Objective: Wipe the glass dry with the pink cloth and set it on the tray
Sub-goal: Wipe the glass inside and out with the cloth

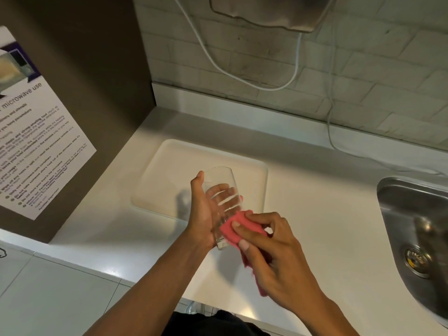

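Note:
A clear drinking glass (221,183) is tilted above the counter, its mouth toward the wall and its base toward me. My left hand (202,214) grips it from the left side, fingers showing through the glass. My right hand (269,251) holds the pink cloth (234,227) and presses it against the lower side of the glass near the base. Part of the cloth hangs down under my right palm. The white tray (252,175) lies flat on the counter just behind the glass, with nothing on it.
A steel sink (412,229) with a drain sits at the right. A brown cabinet side with a microwave notice (36,141) stands at the left. White cables (297,69) hang along the tiled wall below a metal dispenser (271,13). The counter's front edge runs near my forearms.

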`<state>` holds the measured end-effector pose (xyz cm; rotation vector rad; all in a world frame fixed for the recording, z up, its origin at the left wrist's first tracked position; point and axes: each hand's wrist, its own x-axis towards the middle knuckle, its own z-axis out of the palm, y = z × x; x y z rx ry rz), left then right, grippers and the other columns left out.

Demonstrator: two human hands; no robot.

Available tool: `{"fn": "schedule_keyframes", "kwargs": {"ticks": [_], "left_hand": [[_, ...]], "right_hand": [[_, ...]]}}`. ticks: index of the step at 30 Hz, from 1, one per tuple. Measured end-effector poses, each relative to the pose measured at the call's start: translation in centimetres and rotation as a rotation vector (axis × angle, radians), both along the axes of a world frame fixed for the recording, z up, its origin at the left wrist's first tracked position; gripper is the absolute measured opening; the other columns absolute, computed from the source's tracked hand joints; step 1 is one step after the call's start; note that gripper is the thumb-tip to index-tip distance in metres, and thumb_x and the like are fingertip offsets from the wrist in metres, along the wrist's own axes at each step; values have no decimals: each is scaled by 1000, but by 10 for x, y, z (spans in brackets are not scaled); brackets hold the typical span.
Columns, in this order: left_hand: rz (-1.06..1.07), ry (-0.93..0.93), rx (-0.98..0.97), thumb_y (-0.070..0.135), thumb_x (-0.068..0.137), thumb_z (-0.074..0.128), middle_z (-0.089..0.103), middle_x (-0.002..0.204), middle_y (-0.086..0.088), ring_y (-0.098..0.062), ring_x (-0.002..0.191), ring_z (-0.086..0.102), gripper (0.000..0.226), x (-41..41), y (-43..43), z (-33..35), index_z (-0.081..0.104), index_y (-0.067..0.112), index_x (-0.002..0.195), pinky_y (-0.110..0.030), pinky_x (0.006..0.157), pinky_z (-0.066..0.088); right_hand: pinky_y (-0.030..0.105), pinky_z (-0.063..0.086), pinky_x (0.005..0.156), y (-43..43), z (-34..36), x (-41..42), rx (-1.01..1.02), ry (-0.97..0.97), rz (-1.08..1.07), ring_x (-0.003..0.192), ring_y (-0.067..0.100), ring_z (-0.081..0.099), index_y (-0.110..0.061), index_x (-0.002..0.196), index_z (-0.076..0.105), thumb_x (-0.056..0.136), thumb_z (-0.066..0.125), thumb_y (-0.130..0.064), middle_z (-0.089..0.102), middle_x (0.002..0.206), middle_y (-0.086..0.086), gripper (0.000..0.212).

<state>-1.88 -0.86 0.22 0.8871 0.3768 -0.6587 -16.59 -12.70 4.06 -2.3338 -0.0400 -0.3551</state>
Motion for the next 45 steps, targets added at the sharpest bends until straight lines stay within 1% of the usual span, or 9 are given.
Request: {"fn": "schedule_keyframes", "kwargs": {"ticks": [10,17,21,23,25,30,34,39,45], "left_hand": [[-41,-58,-20,87,85,45,60,114,-29,-46,106,57,93,-9,2,16,77,3,109,-67,115,39],[-57,-146,169,81,90,45,74,77,-9,-21,65,70,69,-12,-1,19,56,14,96,-35,65,57],[-81,-122,166,75,97,41,68,106,-36,-41,95,68,72,-19,-1,25,60,7,111,-50,95,58],[-59,-103,143,79,96,40,65,129,-41,-52,118,66,83,-22,-1,27,62,5,126,-64,111,48],[-64,-128,153,83,88,44,71,122,-33,-46,108,71,82,-23,1,27,64,8,118,-62,106,53],[-180,-203,167,73,82,64,77,105,-26,-28,87,78,94,-26,0,17,56,-8,129,-39,74,64],[-172,-134,110,74,81,64,76,113,-30,-30,89,79,94,-30,1,14,60,-7,128,-39,70,64],[-202,-176,43,72,86,60,80,100,-21,-30,87,80,64,-30,-1,9,75,10,92,-37,68,64],[-215,-203,57,74,90,50,81,108,-20,-25,95,80,70,-27,1,10,82,15,109,-36,73,64]], "right_hand": [[14,52,90,7,3,18,123,-26,-96,123,7,50,-55,140,49,100,53,-48,45,131,-26,40],[7,47,90,8,8,17,107,1,-203,121,-2,51,-52,141,42,93,61,-59,47,133,-40,52],[6,39,94,11,6,19,54,28,-252,125,0,46,-41,144,48,95,54,-60,46,146,-21,52],[-4,39,77,13,6,19,86,77,-280,116,-1,48,-41,146,47,94,45,-67,34,150,-16,58],[-6,40,64,14,4,19,93,109,-297,107,0,50,-43,147,45,92,38,-73,27,145,-18,63],[2,46,83,9,2,24,101,170,-299,112,-8,51,-42,156,27,98,33,-66,28,148,-20,63],[33,48,107,9,7,31,147,179,-282,131,9,49,-43,155,29,98,34,-67,39,149,-20,62],[37,45,110,12,11,41,246,128,-344,135,11,48,-47,155,25,98,36,-65,44,153,-17,60],[36,44,112,17,15,36,235,42,-343,134,-2,44,-48,150,36,101,43,-58,43,146,-31,51]]}}
